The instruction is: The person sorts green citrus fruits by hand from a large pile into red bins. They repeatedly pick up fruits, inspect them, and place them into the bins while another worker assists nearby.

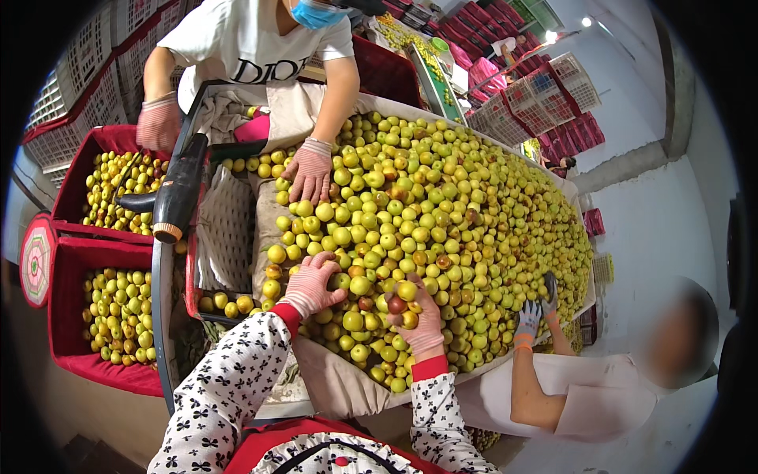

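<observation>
A broad heap of yellow-green jujubes [450,237], some with brown-red patches, lies on a cloth-lined sorting table [343,385] before me. My right hand [423,329], in a striped knit glove with bare-looking fingertips, is turned palm up over the near side of the heap. It holds several jujubes [407,290], one of them dark red. My left hand [309,285], gloved alike, rests palm down at the heap's left edge. Its thumb stands apart from the fingers, and a green jujube shows in the gap; its palm is hidden.
Left of the table are two red-lined crates [106,249] of jujubes. A black tool with a handle [180,189] lies on the table's left rim, beside a padded opening [225,231]. Across from me a masked co-worker's gloved hand [312,169] touches the fruit; another co-worker's gloved hands [529,323] work at right.
</observation>
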A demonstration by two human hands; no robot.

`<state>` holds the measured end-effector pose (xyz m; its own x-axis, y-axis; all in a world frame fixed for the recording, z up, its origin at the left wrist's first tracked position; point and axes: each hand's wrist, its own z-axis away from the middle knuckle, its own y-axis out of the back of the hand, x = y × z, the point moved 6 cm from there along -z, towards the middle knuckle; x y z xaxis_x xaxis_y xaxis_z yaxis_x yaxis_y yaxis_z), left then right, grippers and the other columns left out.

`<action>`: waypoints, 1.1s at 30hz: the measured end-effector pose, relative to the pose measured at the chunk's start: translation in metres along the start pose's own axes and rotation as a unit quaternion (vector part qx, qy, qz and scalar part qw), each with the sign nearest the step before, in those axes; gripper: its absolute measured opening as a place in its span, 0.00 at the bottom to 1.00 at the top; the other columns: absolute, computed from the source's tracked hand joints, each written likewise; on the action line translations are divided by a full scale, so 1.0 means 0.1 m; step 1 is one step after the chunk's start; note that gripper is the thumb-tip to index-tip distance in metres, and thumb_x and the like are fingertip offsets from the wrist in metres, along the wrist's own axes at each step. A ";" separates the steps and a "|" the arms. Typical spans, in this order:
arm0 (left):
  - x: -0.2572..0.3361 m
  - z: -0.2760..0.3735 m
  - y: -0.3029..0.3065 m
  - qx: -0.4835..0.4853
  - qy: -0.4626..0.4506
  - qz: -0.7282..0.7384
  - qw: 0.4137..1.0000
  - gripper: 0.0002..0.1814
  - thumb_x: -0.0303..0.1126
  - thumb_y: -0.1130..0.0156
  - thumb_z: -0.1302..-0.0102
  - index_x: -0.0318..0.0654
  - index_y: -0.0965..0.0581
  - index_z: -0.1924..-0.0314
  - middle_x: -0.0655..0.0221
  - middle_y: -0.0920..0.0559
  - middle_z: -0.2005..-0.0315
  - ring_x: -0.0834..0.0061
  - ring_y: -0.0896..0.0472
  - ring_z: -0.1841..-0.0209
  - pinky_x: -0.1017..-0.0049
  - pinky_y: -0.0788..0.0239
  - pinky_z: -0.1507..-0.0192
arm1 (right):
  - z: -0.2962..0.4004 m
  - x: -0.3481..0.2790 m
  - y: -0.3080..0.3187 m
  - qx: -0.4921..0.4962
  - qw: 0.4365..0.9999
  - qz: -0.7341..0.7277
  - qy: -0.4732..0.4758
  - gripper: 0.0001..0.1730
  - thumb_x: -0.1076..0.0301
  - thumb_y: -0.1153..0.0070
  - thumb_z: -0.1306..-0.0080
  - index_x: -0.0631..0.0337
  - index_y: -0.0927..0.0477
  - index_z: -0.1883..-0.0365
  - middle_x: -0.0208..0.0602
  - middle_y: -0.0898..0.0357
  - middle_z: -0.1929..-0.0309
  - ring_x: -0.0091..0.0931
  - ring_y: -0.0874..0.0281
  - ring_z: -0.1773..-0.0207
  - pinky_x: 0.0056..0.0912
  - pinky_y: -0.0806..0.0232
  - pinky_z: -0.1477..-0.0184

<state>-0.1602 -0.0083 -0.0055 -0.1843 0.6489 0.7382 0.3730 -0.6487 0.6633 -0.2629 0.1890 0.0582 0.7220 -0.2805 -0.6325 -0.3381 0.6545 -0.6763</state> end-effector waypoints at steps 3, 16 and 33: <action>0.07 0.07 0.04 -0.020 -0.034 -0.019 0.999 0.30 0.50 0.30 0.49 0.49 0.22 0.47 0.66 0.26 0.41 0.55 0.28 0.45 0.58 0.29 0.43 | 0.33 -0.10 -0.20 -0.151 0.982 -0.115 0.010 0.25 0.59 0.42 0.33 0.42 0.27 0.37 0.37 0.27 0.43 0.39 0.26 0.45 0.27 0.35 0.78; -0.17 0.22 -0.12 0.022 0.140 0.362 0.921 0.29 0.48 0.33 0.38 0.43 0.25 0.41 0.58 0.17 0.57 0.63 0.17 0.55 0.70 0.26 0.49 | 0.06 0.03 -0.46 0.039 0.255 0.966 0.004 0.28 0.56 0.38 0.38 0.34 0.28 0.39 0.35 0.35 0.39 0.42 0.28 0.45 0.44 0.22 0.56; 0.33 0.57 -0.27 -0.143 0.315 0.870 0.351 0.30 0.53 0.46 0.30 0.35 0.30 0.40 0.51 0.23 0.43 0.43 0.22 0.45 0.42 0.24 0.46 | 0.07 -0.07 -0.51 -0.032 0.565 0.824 0.017 0.32 0.49 0.34 0.44 0.40 0.25 0.40 0.43 0.32 0.40 0.44 0.28 0.38 0.42 0.33 0.37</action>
<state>-0.1249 0.0531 -0.0058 -0.1026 -0.9870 -0.1233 0.3300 0.0832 -0.9403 -0.2465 0.1623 0.0994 -0.6174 0.6592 -0.4293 -0.5570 0.0192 0.8303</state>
